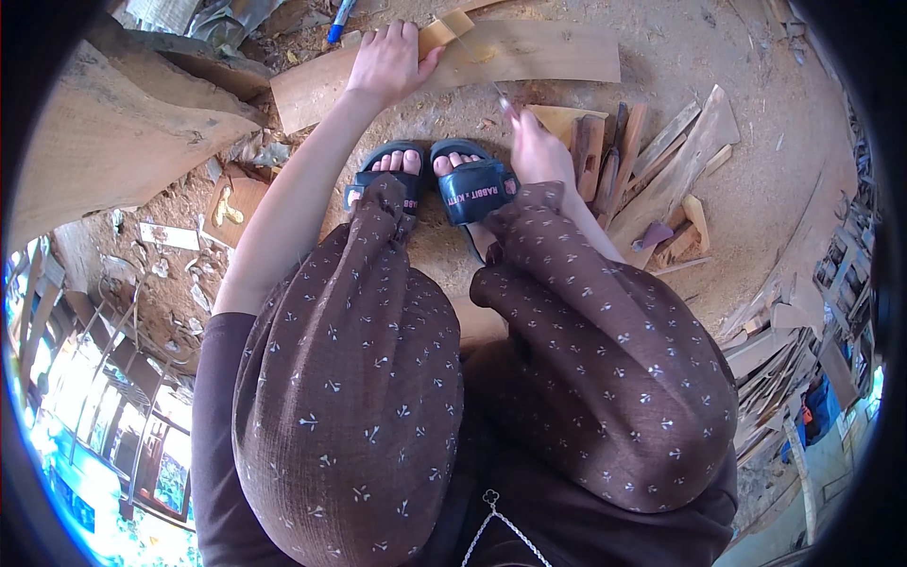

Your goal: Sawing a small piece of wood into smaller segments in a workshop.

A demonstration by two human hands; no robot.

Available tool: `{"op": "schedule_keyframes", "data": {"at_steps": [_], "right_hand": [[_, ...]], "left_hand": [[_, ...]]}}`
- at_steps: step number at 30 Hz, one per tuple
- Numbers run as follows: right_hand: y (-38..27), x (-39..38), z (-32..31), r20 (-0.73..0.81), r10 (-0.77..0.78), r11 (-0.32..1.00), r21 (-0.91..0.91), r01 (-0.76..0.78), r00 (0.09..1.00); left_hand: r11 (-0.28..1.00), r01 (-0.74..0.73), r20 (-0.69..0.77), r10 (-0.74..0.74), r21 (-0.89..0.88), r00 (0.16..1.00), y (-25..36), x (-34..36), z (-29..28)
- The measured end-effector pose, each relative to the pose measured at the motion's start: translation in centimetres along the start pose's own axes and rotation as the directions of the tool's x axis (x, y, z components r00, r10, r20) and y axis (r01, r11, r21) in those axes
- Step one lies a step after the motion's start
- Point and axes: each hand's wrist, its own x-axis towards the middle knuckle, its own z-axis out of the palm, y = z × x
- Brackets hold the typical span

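Note:
At the top, my left hand (385, 68) grips a small yellowish wooden block (446, 30) against a long, thin, curved plank (557, 52) on the ground. My right hand (537, 151) is closed on a slim tool (506, 106) with a reddish handle and a thin metal part pointing up toward the block; its tip is hard to make out. A blue pen-like object (338, 24) lies beyond the plank, left of my left hand. My sandaled feet (472, 189) are between my arms, below the plank.
Wood offcuts and darker tools (609, 161) lie right of my right hand. A large wooden slab (113, 142) is at upper left, with shavings and a brown board (246, 203) on the dirt floor. A pile of scrap wood (803, 350) lines the right edge; metal bars stand lower left.

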Motion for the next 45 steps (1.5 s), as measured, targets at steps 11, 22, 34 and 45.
{"op": "schedule_keyframes", "data": {"at_steps": [11,22,34,45], "right_hand": [[-0.2,2.4,-0.4,0.019,-0.025,1.000,0.013,0.024,1.000],[1.0,0.1,-1.0,0.028,-0.003,0.999,-0.050,0.005,1.000],[0.7,-0.6,0.0,-0.057,0.023,1.000,-0.001,-0.023,0.998],[-2.0,4.8,-0.5,-0.020,-0.111,0.993,0.047,0.112,0.994]], "left_hand": [[1.000,0.024,-0.029,-0.024,0.007,0.999,0.4,0.2,0.0],[0.999,-0.034,-0.074,0.032,-0.021,0.997,0.0,0.1,0.3],[1.000,-0.018,-0.086,0.016,-0.025,0.996,0.0,0.2,0.1],[1.000,-0.009,-0.069,0.007,-0.029,0.998,0.1,0.1,0.0]]}}
